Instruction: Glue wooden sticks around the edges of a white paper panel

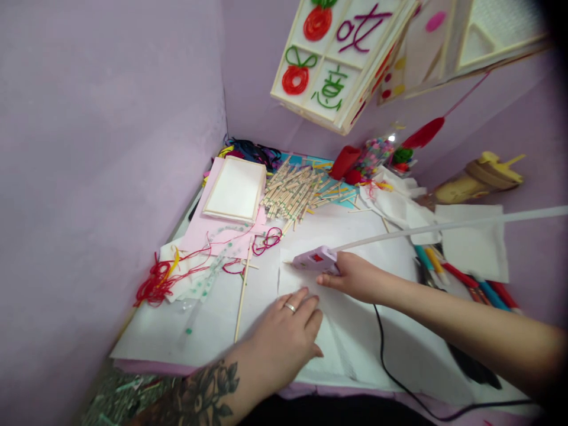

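My right hand [359,277] is wrapped round the handle of a pale purple hot glue gun [313,260], whose nozzle points left, low over a white paper sheet [331,343]. A long white glue stick [448,225] runs out of its back toward the right edge. My left hand [288,331], with a ring on one finger, lies palm down on the sheet just below the nozzle, fingers stretched out. A thin wooden stick [242,296] lies to the left of this hand. The glue gun's trigger is hidden by my fingers.
Bundled wooden sticks [295,192] and a framed white panel [235,188] lie at the back. Red cord [155,284] is at the left. A decorated lantern [328,65] hangs overhead. Markers [479,287], a lidded cup [477,180] and a black cable [384,355] are at the right.
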Available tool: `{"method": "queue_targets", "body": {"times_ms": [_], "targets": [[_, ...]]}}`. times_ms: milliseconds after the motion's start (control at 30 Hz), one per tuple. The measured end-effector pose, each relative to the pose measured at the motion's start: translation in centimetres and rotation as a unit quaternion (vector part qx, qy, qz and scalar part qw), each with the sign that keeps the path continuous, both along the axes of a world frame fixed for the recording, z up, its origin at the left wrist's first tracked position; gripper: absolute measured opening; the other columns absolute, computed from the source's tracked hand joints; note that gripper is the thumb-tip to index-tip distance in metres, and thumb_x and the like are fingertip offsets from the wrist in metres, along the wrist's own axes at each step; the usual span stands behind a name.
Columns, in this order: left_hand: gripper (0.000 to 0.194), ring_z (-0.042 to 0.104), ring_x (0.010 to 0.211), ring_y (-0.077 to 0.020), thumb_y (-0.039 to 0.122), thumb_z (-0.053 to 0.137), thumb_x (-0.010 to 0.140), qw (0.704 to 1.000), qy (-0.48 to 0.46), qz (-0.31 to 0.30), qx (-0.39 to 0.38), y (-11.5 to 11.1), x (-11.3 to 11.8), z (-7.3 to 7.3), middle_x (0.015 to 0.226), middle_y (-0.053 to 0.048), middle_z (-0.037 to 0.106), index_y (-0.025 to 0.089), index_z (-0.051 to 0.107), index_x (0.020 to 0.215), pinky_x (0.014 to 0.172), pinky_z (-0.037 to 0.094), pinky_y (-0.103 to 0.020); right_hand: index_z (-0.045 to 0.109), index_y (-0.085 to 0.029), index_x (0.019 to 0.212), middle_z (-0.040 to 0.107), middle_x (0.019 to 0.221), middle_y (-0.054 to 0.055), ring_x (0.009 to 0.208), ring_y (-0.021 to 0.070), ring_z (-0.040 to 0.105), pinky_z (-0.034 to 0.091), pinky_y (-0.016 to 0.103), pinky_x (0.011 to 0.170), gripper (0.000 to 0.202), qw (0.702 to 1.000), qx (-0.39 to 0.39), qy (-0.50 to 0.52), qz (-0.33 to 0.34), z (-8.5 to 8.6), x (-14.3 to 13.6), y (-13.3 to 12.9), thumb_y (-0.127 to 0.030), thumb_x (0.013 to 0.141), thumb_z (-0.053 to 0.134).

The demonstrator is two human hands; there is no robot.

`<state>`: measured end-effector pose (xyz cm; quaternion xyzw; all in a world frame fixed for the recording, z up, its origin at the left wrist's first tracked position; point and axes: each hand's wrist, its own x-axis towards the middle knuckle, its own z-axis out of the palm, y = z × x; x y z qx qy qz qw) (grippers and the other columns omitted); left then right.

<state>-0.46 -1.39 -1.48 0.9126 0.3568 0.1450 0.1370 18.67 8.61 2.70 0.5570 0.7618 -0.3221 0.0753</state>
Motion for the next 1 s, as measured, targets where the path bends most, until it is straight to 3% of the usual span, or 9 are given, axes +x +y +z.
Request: {"method": "queue_targets", "body": {"times_ms": [300, 467, 667, 1000], "targets": [[0.056, 0.045, 0.127, -0.0276, 0.046, 0.07, 0.078, 1.0, 0.008, -0.006, -0.005, 0.0, -0.1, 0.3, 0.132, -0.011, 0.054, 0.013, 0.054, 0.119, 0.1, 0.044, -0.04, 0.067, -0.013, 0.093, 0.065, 0.077, 0.008, 0.069, 0.0208, 0.055, 0.036, 0.028, 0.059, 0.042, 1.0, -0.004, -0.009, -0.009, 0.2, 0.9, -0.2, -0.051, 0.078, 0.055], [0.054, 0.045, 0.127, -0.0266, 0.047, 0.069, 0.079, 1.0, 0.013, -0.007, -0.008, 0.0, -0.1, 0.2, 0.131, -0.011, 0.055, 0.013, 0.054, 0.119, 0.1, 0.044, -0.04, 0.066, -0.015, 0.098, 0.066, 0.079, 0.007, 0.07, 0.0209, 0.056, 0.036, 0.028, 0.059, 0.04, 1.0, -0.002, -0.002, -0.011, 0.2, 1.5, -0.4, -0.049, 0.079, 0.055], [0.053, 0.046, 0.126, -0.0278, 0.045, 0.069, 0.079, 1.0, 0.016, -0.005, -0.014, 0.1, -0.2, 0.4, 0.131, -0.011, 0.055, 0.014, 0.055, 0.119, 0.099, 0.044, -0.04, 0.065, -0.015, 0.089, 0.065, 0.077, 0.008, 0.068, 0.0208, 0.056, 0.035, 0.028, 0.057, 0.037, 1.0, -0.008, -0.02, -0.022, 0.3, 2.2, -0.7, -0.05, 0.079, 0.055], [0.05, 0.045, 0.127, -0.026, 0.044, 0.068, 0.081, 1.0, 0.015, -0.004, -0.014, 0.1, -0.2, 0.7, 0.13, -0.011, 0.056, 0.014, 0.055, 0.119, 0.1, 0.043, -0.039, 0.064, -0.015, 0.089, 0.066, 0.078, 0.008, 0.068, 0.0211, 0.057, 0.037, 0.029, 0.058, 0.037, 0.999, -0.01, -0.001, -0.048, 0.1, 3.8, -1.3, -0.05, 0.078, 0.055]]}}
